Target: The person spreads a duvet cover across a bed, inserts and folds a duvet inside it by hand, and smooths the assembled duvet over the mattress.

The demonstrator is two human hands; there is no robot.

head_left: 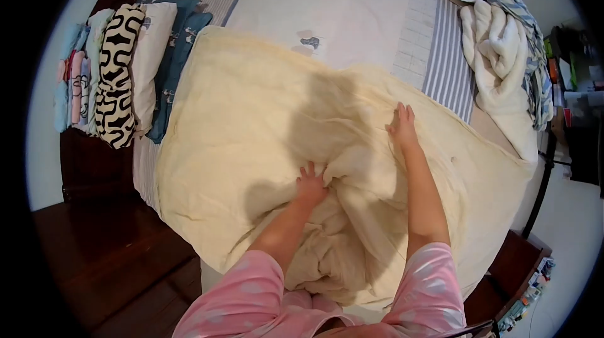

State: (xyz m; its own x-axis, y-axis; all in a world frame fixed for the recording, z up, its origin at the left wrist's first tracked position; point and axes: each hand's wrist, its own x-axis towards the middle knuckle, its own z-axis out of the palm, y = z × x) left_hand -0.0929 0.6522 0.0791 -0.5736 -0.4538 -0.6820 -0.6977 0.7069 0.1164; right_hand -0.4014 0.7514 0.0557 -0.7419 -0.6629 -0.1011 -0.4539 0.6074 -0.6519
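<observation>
A large cream blanket (214, 130) lies spread over the near part of the bed, smooth at the left and bunched into folds close to my body. My left hand (311, 185) rests on the blanket beside the bunched folds, with its fingers spread. Farther out and to the right, my right hand (403, 127) lies on the blanket with fingers stretched forward. Neither hand visibly grips the cloth. My shadow falls across the blanket's middle.
Pillows, one black-and-cream patterned (119, 73), stand in a row at the left with folded cloths. A crumpled white blanket (500, 48) lies at the bed's far right. The pale bedsheet (352, 4) shows beyond. A dark wooden cabinet (119, 256) stands at lower left.
</observation>
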